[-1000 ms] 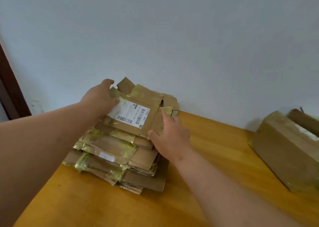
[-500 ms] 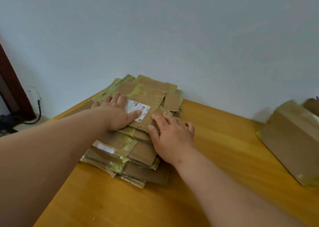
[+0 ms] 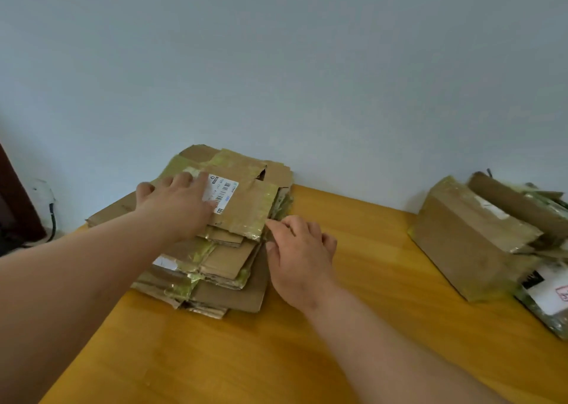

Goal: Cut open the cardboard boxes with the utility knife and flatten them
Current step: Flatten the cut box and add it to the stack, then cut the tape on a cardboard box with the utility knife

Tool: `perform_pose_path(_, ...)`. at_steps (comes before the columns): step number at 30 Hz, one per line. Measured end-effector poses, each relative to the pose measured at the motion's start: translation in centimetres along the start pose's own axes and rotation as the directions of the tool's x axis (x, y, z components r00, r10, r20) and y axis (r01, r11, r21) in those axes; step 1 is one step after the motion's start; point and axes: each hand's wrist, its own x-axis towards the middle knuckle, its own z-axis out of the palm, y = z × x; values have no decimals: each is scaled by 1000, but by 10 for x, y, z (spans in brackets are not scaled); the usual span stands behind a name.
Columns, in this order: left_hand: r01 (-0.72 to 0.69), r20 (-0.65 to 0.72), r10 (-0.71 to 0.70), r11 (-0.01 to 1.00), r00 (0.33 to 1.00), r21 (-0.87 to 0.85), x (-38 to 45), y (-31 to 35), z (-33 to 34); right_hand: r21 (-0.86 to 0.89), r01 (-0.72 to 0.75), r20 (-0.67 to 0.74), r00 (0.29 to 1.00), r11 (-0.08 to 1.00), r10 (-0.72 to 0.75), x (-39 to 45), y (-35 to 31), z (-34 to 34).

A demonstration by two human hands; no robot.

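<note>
A pile of flattened cardboard boxes (image 3: 224,268) with yellowish tape lies on the wooden table (image 3: 353,326) against the wall. The top piece (image 3: 249,200) carries a white barcode label. My left hand (image 3: 176,202) presses flat on that top piece, fingers straight, partly covering the label. My right hand (image 3: 299,250) sits at the pile's right edge, with thumb and forefinger touching the corner of the top piece. No utility knife is in view.
An uncut taped cardboard box (image 3: 470,237) stands at the right, with more packages (image 3: 547,296) behind and beside it. The pale wall runs close behind the pile. A dark door frame and a cable (image 3: 52,219) are at the far left.
The top flattened piece went from held up above the pile to lying on it. My left hand now presses it down; my right hand slid off to the pile's right edge.
</note>
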Motion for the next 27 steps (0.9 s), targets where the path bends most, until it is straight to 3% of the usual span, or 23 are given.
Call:
perform_pose_path(9, -234, -82, 233, 972, 969, 4, -50, 81, -35, -42, -117, 15, 993, 992, 118, -61, 62, -54)
perform_pose_path(16, -396, -11, 396, 918, 918, -9, -82, 176, -44, -110, -266, -37, 964, 958, 264, -112, 130, -101)
perform_pose_path(23, -451, 28, 452, 892, 892, -30, -104, 242, -46, -24, -434, -228, 880, 901, 418, -134, 170, -136)
perform_pose_path(27, -447, 44, 450, 892, 892, -73, -107, 266, -45, 24, -501, -248, 835, 865, 491, -129, 182, -141)
